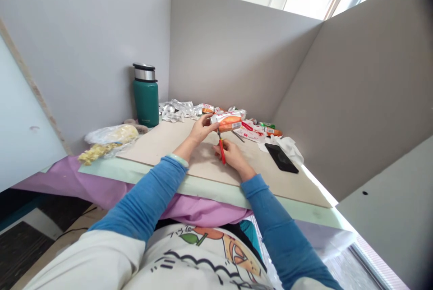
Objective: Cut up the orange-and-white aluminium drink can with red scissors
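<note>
Hands at work over a bench (176, 145) enclosed by grey partition walls. Left hand (201, 130) grips the near end of an orange-and-white packet (227, 121), holding it raised just above the board, roughly level. Right hand (233, 154) is closed around the red handle of a slim tool (221, 148), whose tip points up to the packet's underside; whether tip and packet touch cannot be told. Behind the packet lies a heap of crumpled clear wrappers (177, 110) and further orange packets (260, 128). A green flask (146, 97) stands upright at the back left corner. A clear bag of yellow pieces (108, 139) rests at the left edge; a black phone (281, 158) lies flat to the right.
</note>
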Available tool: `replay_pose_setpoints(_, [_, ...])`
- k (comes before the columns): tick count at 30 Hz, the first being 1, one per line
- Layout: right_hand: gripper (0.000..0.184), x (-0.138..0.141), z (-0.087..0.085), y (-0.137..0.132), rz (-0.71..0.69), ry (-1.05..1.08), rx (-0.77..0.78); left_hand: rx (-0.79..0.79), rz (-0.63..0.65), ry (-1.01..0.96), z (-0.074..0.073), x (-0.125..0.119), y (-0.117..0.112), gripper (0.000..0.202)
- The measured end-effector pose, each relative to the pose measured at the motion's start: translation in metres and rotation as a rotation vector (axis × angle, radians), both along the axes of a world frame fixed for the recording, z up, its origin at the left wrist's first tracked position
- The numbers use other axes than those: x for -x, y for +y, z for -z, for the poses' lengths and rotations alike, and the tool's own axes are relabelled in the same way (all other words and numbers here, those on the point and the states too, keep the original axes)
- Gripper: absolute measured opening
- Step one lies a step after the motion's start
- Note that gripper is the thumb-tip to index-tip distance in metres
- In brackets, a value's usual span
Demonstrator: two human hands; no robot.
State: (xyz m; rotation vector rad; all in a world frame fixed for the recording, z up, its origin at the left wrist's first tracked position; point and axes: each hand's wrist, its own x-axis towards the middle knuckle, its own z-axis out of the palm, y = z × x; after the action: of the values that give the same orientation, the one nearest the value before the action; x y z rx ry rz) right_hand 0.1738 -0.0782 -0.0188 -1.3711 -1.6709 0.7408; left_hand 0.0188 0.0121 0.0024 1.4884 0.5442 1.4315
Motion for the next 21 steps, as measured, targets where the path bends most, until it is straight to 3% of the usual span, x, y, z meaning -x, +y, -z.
replay_pose_setpoints(5, [0.034, -0.001, -0.002, -0.003, -0.018, 0.115, 0.058, 0.022, 0.005, 0.013, -0.003, 0.002, -0.004, 0.074])
replay_pose_setpoints(9, [0.031, -0.003, -0.004, -0.010, 0.043, 0.109, 0.062, 0.032, 0.001, 0.020, -0.005, 0.003, -0.005, 0.080])
replay_pose_setpoints(12, [0.030, -0.023, -0.010, -0.015, 0.096, 0.062, -0.030, 0.032, 0.000, 0.016, -0.006, 0.003, -0.006, 0.082])
replay_pose_setpoints(14, [0.031, -0.050, -0.015, -0.018, 0.251, -0.076, -0.120, 0.029, -0.010, 0.020, -0.006, 0.003, -0.006, 0.079])
replay_pose_setpoints(15, [0.032, -0.067, -0.018, -0.020, 0.396, -0.178, -0.128, 0.031, -0.013, 0.019, -0.006, 0.004, -0.006, 0.078])
replay_pose_setpoints(18, [0.034, -0.120, -0.024, -0.025, 0.833, -0.498, 0.019, 0.035, -0.010, 0.018, -0.006, 0.004, -0.007, 0.076])
replay_pose_setpoints(21, [0.050, -0.161, -0.023, -0.029, 0.987, -0.731, 0.149, 0.031, 0.002, 0.020, -0.007, 0.005, -0.009, 0.072])
